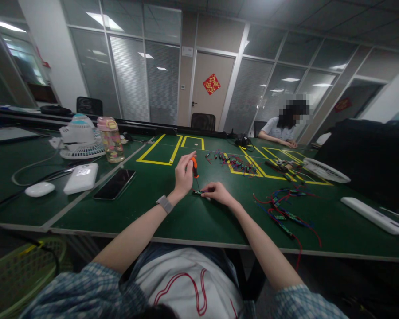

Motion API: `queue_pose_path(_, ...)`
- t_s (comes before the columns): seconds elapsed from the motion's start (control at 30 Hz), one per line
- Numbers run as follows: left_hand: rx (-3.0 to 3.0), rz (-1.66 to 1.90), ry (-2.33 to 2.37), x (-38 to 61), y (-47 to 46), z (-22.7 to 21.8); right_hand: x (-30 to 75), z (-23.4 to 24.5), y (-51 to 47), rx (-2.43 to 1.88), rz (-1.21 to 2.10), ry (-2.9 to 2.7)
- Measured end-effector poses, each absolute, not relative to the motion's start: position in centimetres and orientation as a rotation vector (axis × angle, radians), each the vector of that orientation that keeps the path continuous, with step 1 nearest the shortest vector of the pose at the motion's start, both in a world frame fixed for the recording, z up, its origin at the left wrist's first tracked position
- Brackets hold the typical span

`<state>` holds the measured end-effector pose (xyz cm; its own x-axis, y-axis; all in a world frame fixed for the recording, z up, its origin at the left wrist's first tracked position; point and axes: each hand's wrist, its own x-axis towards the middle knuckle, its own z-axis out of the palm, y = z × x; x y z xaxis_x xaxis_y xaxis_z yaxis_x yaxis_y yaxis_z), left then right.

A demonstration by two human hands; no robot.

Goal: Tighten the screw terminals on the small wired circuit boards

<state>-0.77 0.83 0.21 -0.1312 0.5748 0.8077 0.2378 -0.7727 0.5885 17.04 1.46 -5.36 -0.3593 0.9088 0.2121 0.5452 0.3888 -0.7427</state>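
In the head view my left hand [184,173] grips an orange-handled screwdriver [195,168], its thin shaft pointing down. The screwdriver's tip meets a small green circuit board [197,192] lying on the green table [173,212]. My right hand [217,192] pinches the board's right end from the side, thumb and fingers closed. My fingers partly cover the board. Beyond my hands lies a row of small circuit boards with wires [234,163]. Off to the right, more boards with red and blue wires [284,212] lie in a loose tangle.
Left of me are a black phone [115,184], a white power bank [81,178], a white mouse [40,189], a drink bottle [111,141] and a white fan [80,139]. A white bar [374,215] lies at right. Another person [282,126] sits across the table.
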Motion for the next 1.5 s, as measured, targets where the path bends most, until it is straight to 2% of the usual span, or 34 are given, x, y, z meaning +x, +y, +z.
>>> queue_pose_path(0.17,1.828,1.967,0.854,-0.5,1.0,0.0,17.0,-5.5,1.5,-1.262,0.775,-2.030)
queue_pose_path(0.33,1.913,2.043,0.982,-0.6,0.5,0.4,17.0,-5.3,1.4,-1.267,0.800,-2.021)
queue_pose_path(0.6,1.871,1.922,0.849,-0.6,1.2,-0.2,17.1,-5.4,1.5,-1.245,0.752,-2.029)
queue_pose_path(0.87,1.953,2.002,1.003,-0.6,0.4,0.4,17.1,-5.5,1.6,-1.247,0.776,-2.036)
queue_pose_path(1.2,1.773,1.842,0.833,-0.4,1.6,-0.5,17.1,-5.5,1.7,-1.264,0.750,-2.046)
queue_pose_path(1.5,1.963,1.949,1.007,-0.6,0.6,0.2,17.1,-5.6,1.6,-1.256,0.758,-2.043)
